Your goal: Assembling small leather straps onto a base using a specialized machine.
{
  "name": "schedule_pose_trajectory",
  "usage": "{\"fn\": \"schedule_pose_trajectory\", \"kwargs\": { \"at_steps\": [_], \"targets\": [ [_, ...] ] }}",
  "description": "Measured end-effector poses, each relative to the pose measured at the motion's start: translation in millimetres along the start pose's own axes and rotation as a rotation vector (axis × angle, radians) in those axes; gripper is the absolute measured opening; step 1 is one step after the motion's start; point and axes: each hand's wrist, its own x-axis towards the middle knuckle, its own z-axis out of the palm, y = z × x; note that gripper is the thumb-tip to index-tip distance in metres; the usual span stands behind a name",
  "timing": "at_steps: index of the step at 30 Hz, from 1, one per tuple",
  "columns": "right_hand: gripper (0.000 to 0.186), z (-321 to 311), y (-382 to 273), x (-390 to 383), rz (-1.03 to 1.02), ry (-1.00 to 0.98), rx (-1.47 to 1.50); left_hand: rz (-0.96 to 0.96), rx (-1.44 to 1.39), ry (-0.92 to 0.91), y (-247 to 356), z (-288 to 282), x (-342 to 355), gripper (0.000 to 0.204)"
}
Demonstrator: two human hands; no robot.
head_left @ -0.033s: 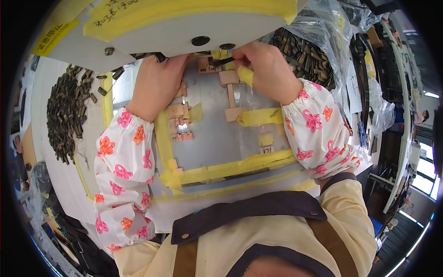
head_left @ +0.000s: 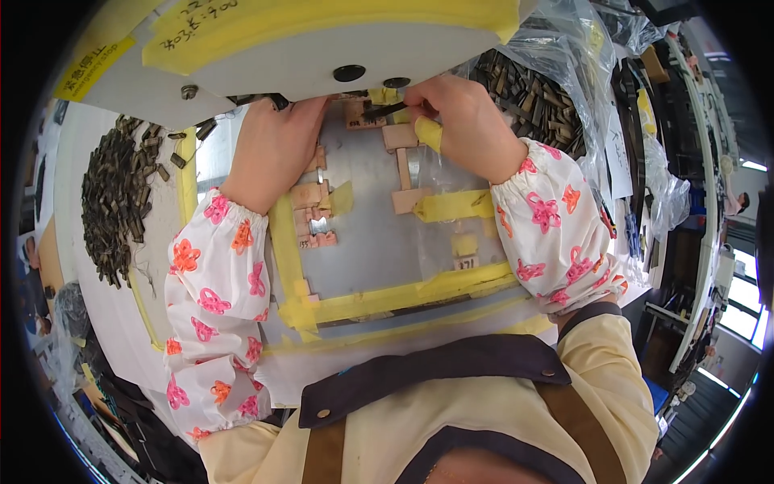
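Where the machine (head_left: 282, 68) ends, a dark strip (head_left: 389, 110) is pinched by the right grip (head_left: 466, 123); the left grip (head_left: 276, 147) cannot be judged.

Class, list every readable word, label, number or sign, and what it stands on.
Wording located, not copied.
Yellow label on machine housing: clear black print.
Yellow tape, same housing: dark handwriting, partly cut off.
Pink block partly covered by the dark strip in the right hand: unclear marks.
Small pale block, lower right: small dark figures.
White sheet, right: marks too small.
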Motion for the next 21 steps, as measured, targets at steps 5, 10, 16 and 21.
{"fn": "schedule_pose_trajectory", "kwargs": {
  "at_steps": [5, 10, 16, 21],
  "targets": [
    [0.019, -4.9, 9.8, -1.2, -0.115, -0.042, -0.023, -0.063, -0.107, -0.056, 4.9, -2.9, -1.6, 0.015],
    [0.017, -9.9, 12.9, -1.0, -0.096, -0.034, 0.098, -0.050, -0.148, -0.037, 3.7, -3.7, -4.5, 0.016],
    [0.017, -15.5, 15.9, 3.4, -0.037, -0.093, 0.116, 0.004, -0.179, 0.007, 4.6, -1.7, -2.0, 0.021],
    [0.017, -16.4, 15.0, 6.3, -0.057, -0.067, 0.092, -0.031, -0.248, -0.037, 8.2, -3.9, -1.0, 0.024]
  ]
}}
